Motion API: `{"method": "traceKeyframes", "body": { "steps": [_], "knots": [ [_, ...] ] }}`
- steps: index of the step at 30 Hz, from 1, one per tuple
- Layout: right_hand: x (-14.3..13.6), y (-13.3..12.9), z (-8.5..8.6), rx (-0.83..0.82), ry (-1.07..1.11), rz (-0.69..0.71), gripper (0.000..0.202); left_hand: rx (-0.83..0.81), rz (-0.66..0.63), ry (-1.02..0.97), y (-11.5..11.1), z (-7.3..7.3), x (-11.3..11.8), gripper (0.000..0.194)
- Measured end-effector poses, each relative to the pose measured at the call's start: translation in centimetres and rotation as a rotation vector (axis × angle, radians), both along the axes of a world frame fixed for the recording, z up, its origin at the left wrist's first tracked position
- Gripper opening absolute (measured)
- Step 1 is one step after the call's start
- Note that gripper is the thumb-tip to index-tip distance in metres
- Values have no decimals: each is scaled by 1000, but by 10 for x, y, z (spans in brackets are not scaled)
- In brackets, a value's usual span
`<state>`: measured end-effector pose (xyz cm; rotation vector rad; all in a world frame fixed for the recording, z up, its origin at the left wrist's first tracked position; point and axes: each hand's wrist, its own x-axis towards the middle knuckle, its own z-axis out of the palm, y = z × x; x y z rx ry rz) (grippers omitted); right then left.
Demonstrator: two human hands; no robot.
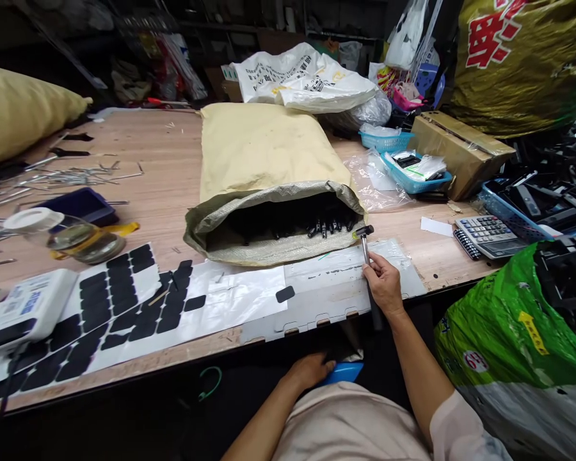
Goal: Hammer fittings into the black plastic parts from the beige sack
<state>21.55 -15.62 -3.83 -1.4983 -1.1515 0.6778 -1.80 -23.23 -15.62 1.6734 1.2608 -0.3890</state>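
My right hand (384, 282) is closed round a small hammer (365, 251) with a metal shaft and a dark grip. The hammer head is up, close to the right corner of the sack's mouth. Low at the table's front edge, my left hand (312, 369) lies beside a blue object (343, 372) near my lap; its fingertips are in shadow, so its grip is unclear. A large tan woven sack (269, 147) lies on the table with its mouth towards me. Inside it, several small black parts (324, 227) show; the rest is dark. A grey-white board (336, 288) lies under my right hand.
At left are sheets of black stickers (125, 288), a white device (33, 307), a glass jar (84, 237) and metal rods (86, 176). At right stand blue baskets (415, 182), a carton (461, 153), a calculator (489, 234) and a green sack (489, 326) of black parts.
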Motion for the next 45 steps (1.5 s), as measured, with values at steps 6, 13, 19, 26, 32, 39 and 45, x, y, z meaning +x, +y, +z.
{"method": "traceKeyframes", "body": {
  "steps": [6,13,19,26,32,39,45],
  "knots": [
    [-1,0,-1,-14,-48,20,44,1,-76,-49,-3,12,0,54],
    [-5,0,6,-27,-121,5,43,-58,-146,-623,14,124,19,42],
    [-7,-1,8,-34,-160,7,42,513,406,-667,126,176,49,41],
    [-4,4,3,-15,-124,19,40,887,803,-96,239,160,78,40],
    [-4,7,2,-11,-78,31,39,837,778,-60,246,153,73,30],
    [-3,7,3,-24,-103,26,38,913,437,-375,169,161,25,25],
    [-2,5,2,-39,-138,35,40,926,209,-383,115,126,5,19]
  ]
}}
